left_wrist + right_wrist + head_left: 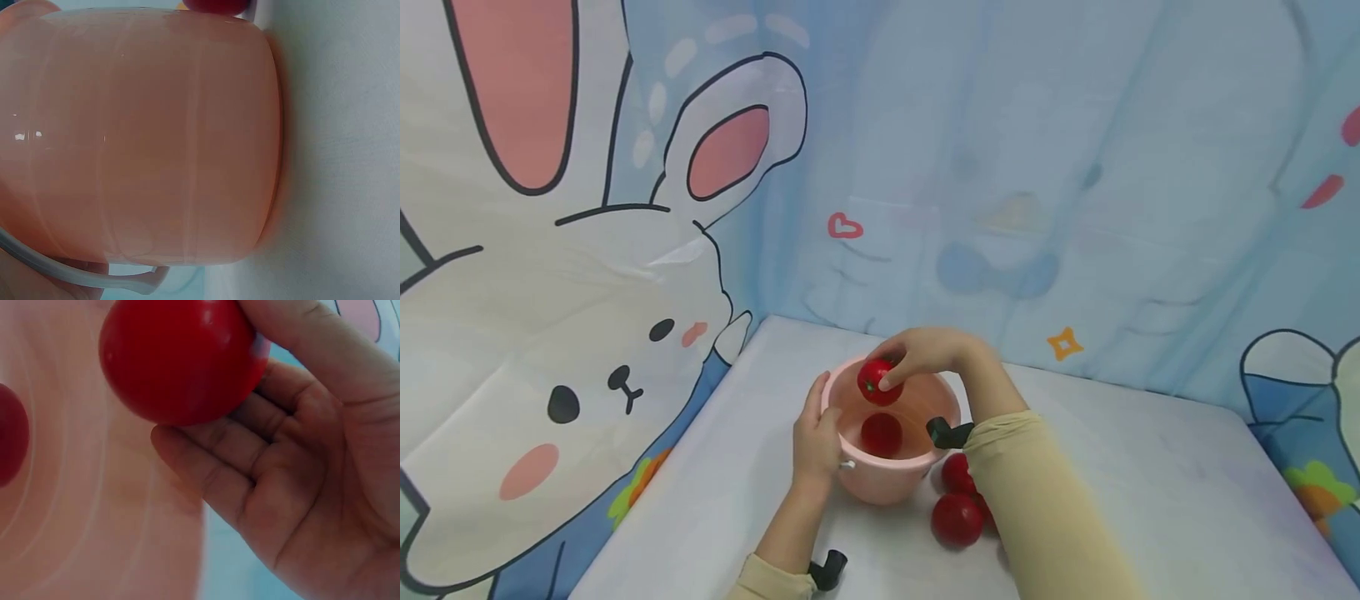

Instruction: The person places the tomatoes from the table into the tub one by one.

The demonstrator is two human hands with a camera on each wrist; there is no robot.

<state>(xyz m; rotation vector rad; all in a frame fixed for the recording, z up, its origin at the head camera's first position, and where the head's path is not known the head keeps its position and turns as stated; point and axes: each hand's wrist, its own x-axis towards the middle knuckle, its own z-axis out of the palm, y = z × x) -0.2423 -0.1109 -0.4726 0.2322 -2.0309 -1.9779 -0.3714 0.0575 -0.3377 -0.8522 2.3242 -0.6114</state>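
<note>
My right hand (928, 350) holds a red tomato (877, 382) with a small green stem mark over the mouth of a pink bucket (883, 483). In the right wrist view, the thumb lies on one side of the smooth tomato (181, 359) and the fingers on the other. A second red tomato (882, 435) lies inside the bucket. My left hand (815, 442) grips the bucket's left side at the rim. Beside that hand, the left wrist view shows the bucket's pale handle (81, 275); most of the hand is hidden there.
Several red round fruits (957, 521) lie on the white table (700, 517) just right of the bucket, partly hidden by the right sleeve (1045, 500). A blue curtain (1075, 167) with cartoon rabbits hangs behind and to the left.
</note>
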